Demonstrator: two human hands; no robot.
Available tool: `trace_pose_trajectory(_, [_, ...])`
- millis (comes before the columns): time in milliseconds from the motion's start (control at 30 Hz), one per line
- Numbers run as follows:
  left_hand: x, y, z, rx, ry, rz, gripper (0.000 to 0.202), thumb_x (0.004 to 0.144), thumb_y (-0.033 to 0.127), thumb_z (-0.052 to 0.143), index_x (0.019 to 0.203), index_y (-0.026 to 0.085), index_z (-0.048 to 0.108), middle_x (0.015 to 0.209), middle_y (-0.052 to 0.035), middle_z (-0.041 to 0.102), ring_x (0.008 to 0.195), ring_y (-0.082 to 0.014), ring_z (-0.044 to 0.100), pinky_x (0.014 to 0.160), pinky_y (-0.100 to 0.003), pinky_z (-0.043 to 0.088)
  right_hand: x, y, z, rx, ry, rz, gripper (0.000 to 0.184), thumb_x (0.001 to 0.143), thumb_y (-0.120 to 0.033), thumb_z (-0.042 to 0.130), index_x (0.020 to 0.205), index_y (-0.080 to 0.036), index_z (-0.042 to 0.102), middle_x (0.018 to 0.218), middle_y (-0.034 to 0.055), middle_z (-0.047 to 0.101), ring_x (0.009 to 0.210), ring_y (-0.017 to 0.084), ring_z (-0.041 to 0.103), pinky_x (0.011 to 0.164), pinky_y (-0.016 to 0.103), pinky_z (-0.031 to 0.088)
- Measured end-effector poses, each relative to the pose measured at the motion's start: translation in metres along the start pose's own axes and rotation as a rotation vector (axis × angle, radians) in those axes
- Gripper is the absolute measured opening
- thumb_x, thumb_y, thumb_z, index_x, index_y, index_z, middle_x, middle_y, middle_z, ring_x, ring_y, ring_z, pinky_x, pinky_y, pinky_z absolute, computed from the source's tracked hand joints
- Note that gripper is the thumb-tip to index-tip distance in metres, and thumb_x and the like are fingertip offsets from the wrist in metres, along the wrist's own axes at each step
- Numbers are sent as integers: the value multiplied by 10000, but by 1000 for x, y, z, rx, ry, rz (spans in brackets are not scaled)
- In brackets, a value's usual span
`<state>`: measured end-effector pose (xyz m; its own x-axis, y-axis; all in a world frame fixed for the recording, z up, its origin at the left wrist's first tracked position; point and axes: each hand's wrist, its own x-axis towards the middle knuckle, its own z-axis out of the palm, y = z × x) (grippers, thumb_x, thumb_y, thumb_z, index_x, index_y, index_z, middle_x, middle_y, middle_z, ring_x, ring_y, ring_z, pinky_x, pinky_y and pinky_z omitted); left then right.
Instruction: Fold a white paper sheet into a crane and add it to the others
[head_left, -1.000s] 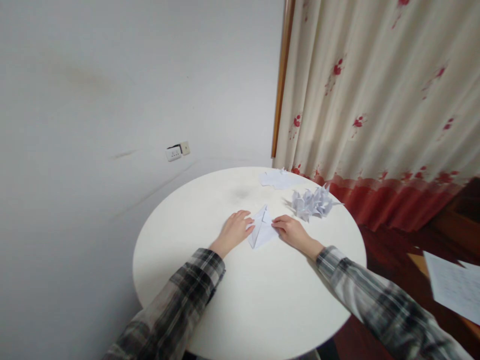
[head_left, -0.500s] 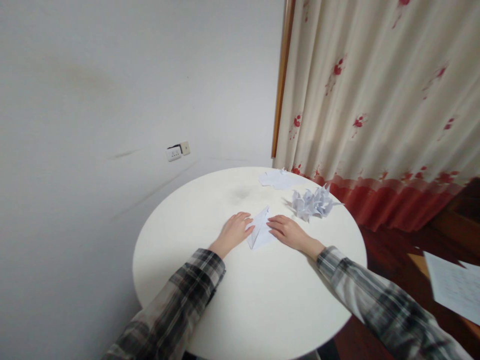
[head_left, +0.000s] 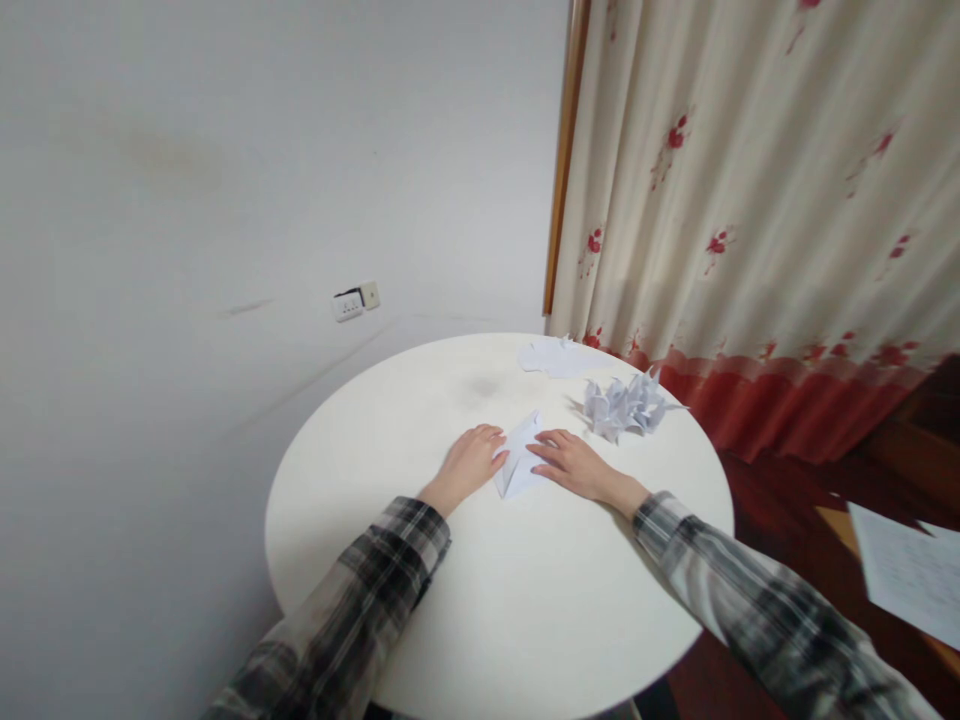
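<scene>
A partly folded sheet of white paper point(head_left: 517, 467) lies flat on the round white table point(head_left: 480, 600), its creased tip pointing away from me. On its left edge rests my left hand point(head_left: 474, 458), palm down with the fingers stretched out. My right hand point(head_left: 574, 462) lies across the paper's right side, fingers extended and slightly apart, the fingertips near the centre fold. Neither hand is closed around the paper. Part of the sheet is hidden under the fingers.
A cluster of several pointed folded-paper pieces point(head_left: 628, 405) stands to the right, beyond my right hand. Flat white paper point(head_left: 555, 358) lies at the table's far edge. A wall with a socket point(head_left: 349, 306) is on the left, and a flowered curtain point(head_left: 720, 200) hangs behind.
My right hand's fingertips have slid slightly left over the paper, toward the centre fold. My left hand has stayed nearly in place.
</scene>
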<state>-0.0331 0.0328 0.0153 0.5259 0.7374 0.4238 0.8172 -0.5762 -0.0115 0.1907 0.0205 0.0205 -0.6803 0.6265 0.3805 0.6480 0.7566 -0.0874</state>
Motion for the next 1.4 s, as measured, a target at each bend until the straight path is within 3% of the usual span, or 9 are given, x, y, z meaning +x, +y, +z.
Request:
trace_pose_trajectory(367, [-2, 1, 1, -5, 29, -29, 264, 833, 294, 457, 1027, 171, 588, 1097, -76, 585, 1038, -211, 496, 891, -345, 390, -1, -2, 0, 67, 130, 82, 372, 900, -359, 334, 963, -156, 639, 990, 93, 629, 962, 185, 533, 862, 319, 421])
trace_pose_trajectory(467, [-1, 4, -4, -48, 44, -23, 300, 832, 268, 454, 1107, 177, 532, 1114, -71, 573, 1041, -200, 491, 897, -338, 390, -1, -2, -1, 75, 134, 90, 344, 897, -354, 343, 1000, -170, 615, 1015, 84, 613, 961, 177, 529, 861, 312, 421])
trace_pose_trajectory(633, [1, 12, -8, -205, 34, 47, 294, 869, 241, 369, 1116, 202, 525, 1087, -48, 589, 1023, -166, 505, 908, -307, 391, 0, 5, 6, 61, 202, 230, 299, 877, -261, 375, 1110, -142, 520, 1101, 119, 551, 1020, 187, 495, 880, 323, 410])
trace_pose_trajectory(900, [-2, 22, -12, -219, -55, 81, 426, 787, 452, 492, 1124, 194, 537, 1127, -69, 572, 1069, -206, 483, 932, -331, 372, 5, 2, 5, -94, 43, 340, 251, 868, -181, 366, 1038, -149, 547, 949, 114, 629, 916, 183, 566, 789, 270, 412])
trace_pose_trajectory(1167, [-2, 23, -11, -182, -61, 50, 376, 723, 256, 545, 1090, 182, 576, 1136, -71, 578, 1052, -204, 504, 941, -320, 385, 29, -13, 2, -279, -64, 508, 189, 816, -128, 394, 955, -107, 519, 744, 136, 639, 706, 218, 609, 608, 271, 408])
trace_pose_trajectory(1400, [0, 6, -2, -207, -85, -67, 410, 773, 107, 396, 1148, 192, 540, 1165, -50, 581, 1059, -167, 535, 946, -300, 389, 16, 4, 9, -103, 130, 544, 232, 846, -187, 357, 972, -158, 550, 845, 102, 639, 765, 184, 594, 629, 251, 398])
